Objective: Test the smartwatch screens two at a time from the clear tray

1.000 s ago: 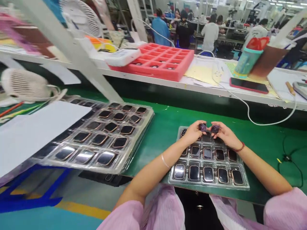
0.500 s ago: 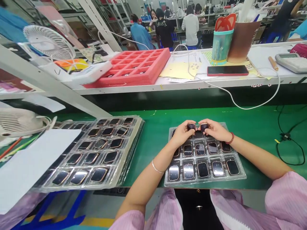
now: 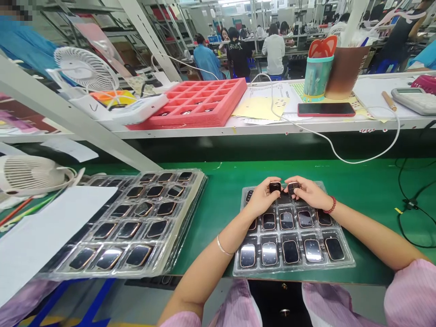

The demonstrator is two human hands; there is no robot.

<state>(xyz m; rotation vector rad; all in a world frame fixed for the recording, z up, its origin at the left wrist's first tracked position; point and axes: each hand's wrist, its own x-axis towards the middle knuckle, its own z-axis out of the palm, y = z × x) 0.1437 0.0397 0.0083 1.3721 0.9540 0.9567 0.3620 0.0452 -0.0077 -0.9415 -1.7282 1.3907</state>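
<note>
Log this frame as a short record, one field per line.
left hand: pinches a dark-faced square piece
right hand: pinches a similar piece
under hands: clear tray holding rows of such pieces
to the left: stacked trays, partly overlapped by a white sheet
shelf: red compartment box, phone, teal cup
background: people at benches

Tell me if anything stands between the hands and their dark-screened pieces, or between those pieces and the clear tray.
Nothing visible does: the left hand grips one piece, the right hand another piece, both over the clear tray, though the hands hide some of it.
</note>
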